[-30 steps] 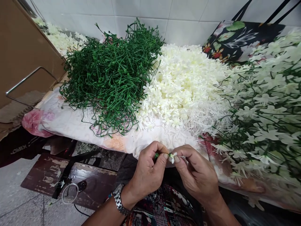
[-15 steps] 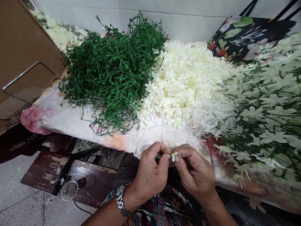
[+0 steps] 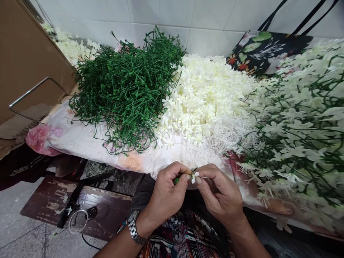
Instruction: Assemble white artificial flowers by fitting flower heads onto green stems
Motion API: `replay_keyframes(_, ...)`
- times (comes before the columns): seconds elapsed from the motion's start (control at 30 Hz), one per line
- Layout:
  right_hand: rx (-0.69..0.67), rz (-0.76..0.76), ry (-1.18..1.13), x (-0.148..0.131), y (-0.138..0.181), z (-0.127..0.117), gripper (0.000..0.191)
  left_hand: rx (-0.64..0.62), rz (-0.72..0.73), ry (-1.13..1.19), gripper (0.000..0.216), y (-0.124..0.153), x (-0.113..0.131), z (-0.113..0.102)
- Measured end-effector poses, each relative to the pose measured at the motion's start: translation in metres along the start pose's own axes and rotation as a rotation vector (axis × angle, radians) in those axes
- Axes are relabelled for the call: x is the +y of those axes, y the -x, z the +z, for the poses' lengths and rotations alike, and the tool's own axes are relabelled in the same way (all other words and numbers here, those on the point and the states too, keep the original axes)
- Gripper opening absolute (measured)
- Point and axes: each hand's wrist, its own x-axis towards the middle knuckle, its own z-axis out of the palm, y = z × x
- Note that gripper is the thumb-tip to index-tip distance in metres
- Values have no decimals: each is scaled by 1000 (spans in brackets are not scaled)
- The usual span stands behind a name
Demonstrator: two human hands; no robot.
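Observation:
Thumb and forefinger of my left hand (image 3: pixel 170 191) pinch a green plastic stem (image 3: pixel 176 180), only bits of which show between the fingers. My right hand (image 3: pixel 221 191) is closed in a pinch on a small white artificial flower (image 3: pixel 195 177), its thin white stamen sticking out towards the right fingers. The flower and the stem's end meet between the two hands, above my lap. Beyond the hands lie a heap of green plastic stems (image 3: pixel 126 86) and a heap of loose white flowers (image 3: pixel 204 93). White stamens (image 3: pixel 233 132) lie in a tangle by the flowers.
Flowers joined to green stems (image 3: pixel 301 132) pile up on the right. A black floral bag (image 3: pixel 271 52) leans against the tiled wall. At left stands a cardboard box (image 3: pixel 24 53). The flower-patterned cloth (image 3: pixel 91 141) covers the work surface; a brown wooden bench (image 3: pixel 107 209) is below.
Both hands remain together around the flower and stem, with only a slight shift of the fingers. The camera view has moved a little.

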Motion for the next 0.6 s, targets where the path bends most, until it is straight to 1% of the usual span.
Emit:
replay_keyframes(0.23,-46,-52,87,-2,-5,-10,14,52,132,-89,17,0,0,3)
replay_keyframes(0.4,-10,-78,98,-1,-6,-7,16,78,182,-118,18,-3,-1,5)
replay_keyframes(0.6,28,-89,94,3,-4,0,19,85,205,-173,19,-6,0,6)
